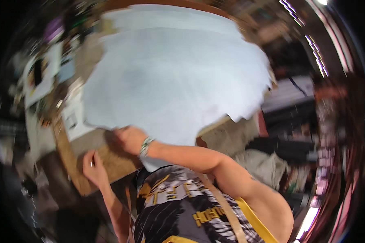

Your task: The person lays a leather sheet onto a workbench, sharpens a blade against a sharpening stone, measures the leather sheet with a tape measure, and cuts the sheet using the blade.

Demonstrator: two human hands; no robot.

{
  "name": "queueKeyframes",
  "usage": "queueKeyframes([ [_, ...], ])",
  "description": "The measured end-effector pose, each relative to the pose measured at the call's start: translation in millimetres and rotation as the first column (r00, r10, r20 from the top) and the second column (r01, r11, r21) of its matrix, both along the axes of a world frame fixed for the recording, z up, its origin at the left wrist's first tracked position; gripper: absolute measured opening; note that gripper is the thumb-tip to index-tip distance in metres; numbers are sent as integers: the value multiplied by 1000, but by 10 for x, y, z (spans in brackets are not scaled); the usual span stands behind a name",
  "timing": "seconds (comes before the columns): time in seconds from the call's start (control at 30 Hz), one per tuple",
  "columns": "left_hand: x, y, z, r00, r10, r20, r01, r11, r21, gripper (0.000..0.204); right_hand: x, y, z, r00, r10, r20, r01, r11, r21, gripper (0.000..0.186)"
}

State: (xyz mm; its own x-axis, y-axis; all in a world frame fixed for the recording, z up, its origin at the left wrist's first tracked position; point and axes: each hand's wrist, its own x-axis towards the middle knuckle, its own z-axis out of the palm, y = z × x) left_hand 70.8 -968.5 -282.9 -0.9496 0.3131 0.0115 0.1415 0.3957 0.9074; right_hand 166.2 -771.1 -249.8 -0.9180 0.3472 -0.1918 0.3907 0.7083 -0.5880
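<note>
A large pale, blue-white sheet with ragged edges, like a hide [174, 77], spreads over the work table. My right hand [129, 139], with a patterned band on its wrist, is closed on the sheet's lower-left edge, its fingertips blurred. My left hand [93, 168] is lower and farther left, over a brown board [69, 158], apart from the sheet. Its fingers are curled, with a small shiny spot among them that I cannot make out.
At the left are a white paper [75, 123], a white panel with a dark object [42, 81], a purple item [54, 29] and blurred clutter. Dark stacked material [284, 143] and a crumpled pale cloth [263, 168] lie at the right.
</note>
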Motion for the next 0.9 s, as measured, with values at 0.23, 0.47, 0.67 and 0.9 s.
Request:
queueKeyframes([
  [0.23,863,660,745,855,-477,-204,484,875,-16,14,343,-236,38,691,-528,494,180,-536,-825,51],
  [0.47,1434,789,1106,705,-699,-122,709,696,109,10,1157,213,-357,747,-458,482,171,-569,-804,43],
  [0.67,1855,-674,259,64,-957,284,380,287,879,42,2394,695,-426,890,-410,198,19,-400,-917,28],
  [0.9,3383,584,1826,77,-985,-154,520,-92,850,36,4566,2001,271,817,-527,233,212,-102,-972,42],
])
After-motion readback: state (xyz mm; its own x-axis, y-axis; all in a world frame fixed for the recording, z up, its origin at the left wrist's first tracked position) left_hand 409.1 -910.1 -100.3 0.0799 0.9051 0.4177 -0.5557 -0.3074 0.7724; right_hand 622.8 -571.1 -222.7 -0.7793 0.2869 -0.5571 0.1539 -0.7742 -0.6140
